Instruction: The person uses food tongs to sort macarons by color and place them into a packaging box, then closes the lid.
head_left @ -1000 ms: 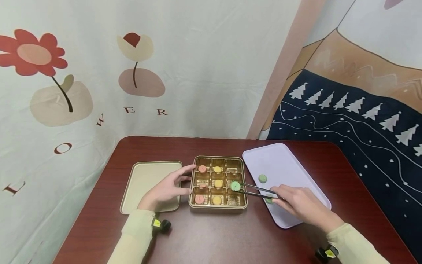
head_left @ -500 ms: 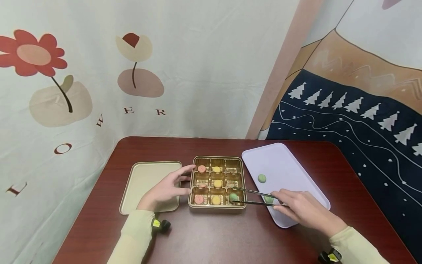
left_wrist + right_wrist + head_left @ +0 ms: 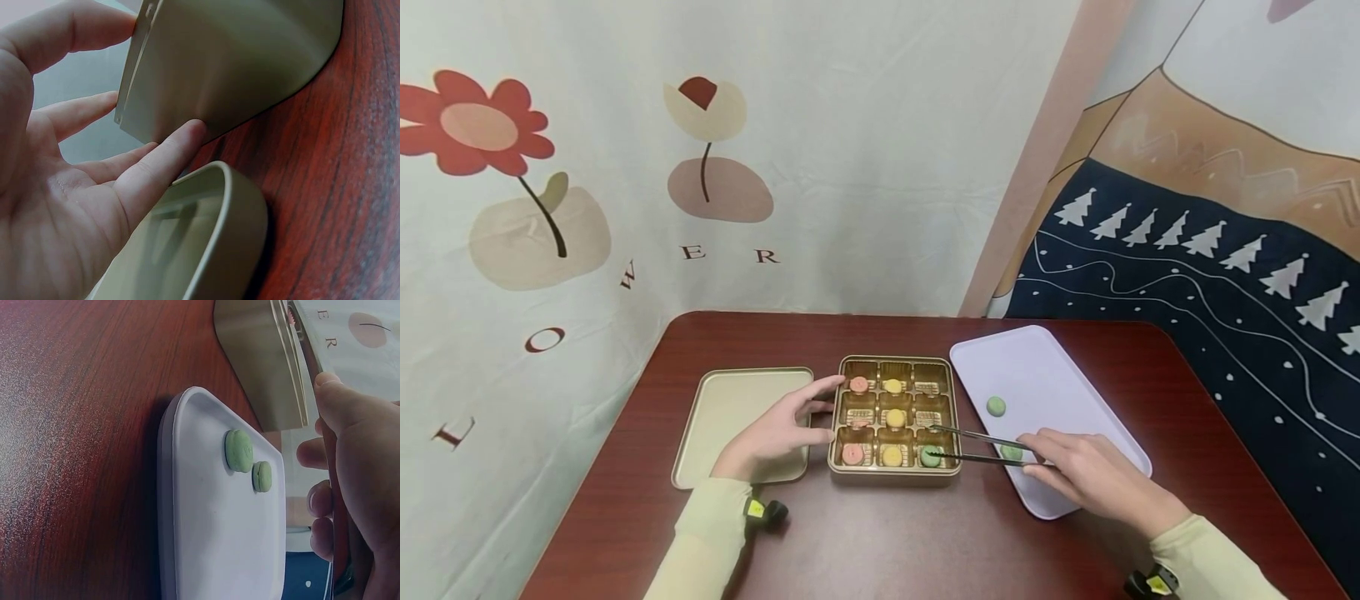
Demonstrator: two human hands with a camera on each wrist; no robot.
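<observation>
A gold tin (image 3: 895,479) with a grid of compartments stands mid-table. Pink macarons (image 3: 853,454) fill its left column, the middle one mostly hidden by a divider; yellow macarons (image 3: 896,418) fill the centre column. In the front right compartment lies a green macaron (image 3: 930,457). My right hand (image 3: 1090,471) grips dark tongs (image 3: 988,458); their arms are spread, one tip over that macaron, the other farther back. With extended fingers, my left hand (image 3: 778,433) touches the tin's left side. The left wrist view shows fingertips against the tin's wall (image 3: 225,69).
A lilac tray (image 3: 1060,392) lies right of the tin, bearing two green macarons (image 3: 239,450); the tongs partly cover one in the head view. Left of the tin is its pale gold lid (image 3: 730,417), partly under my left hand. A printed cloth (image 3: 880,167) hangs behind the table.
The tongs carried the green macaron toward the front right compartment, and their arms have parted. It now lies there, let go. My left hand has stayed at the tin.
</observation>
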